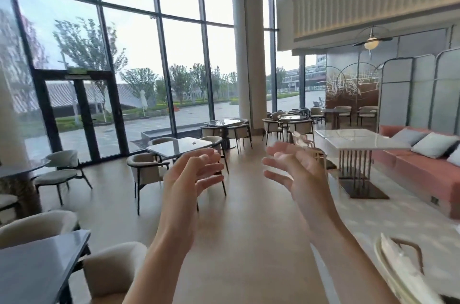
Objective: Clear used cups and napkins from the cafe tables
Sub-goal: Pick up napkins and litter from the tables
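Daylit cafe hall: tall dark-framed windows [139,54], white column [247,49], pale wood floor [249,229], coral sofa [420,166], cushioned chairs [146,169].

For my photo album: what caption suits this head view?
Both hands, left and right, raised open and empty in a cafe aisle between tables.

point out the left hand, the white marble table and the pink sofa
left hand [193,174]: head view, on the palm
white marble table [358,140]: head view, on its bare top
pink sofa [420,169]: head view, on the seat cushion

head view | worn at head height | faces forward along cafe aisle [244,229] | hands near, tables farther
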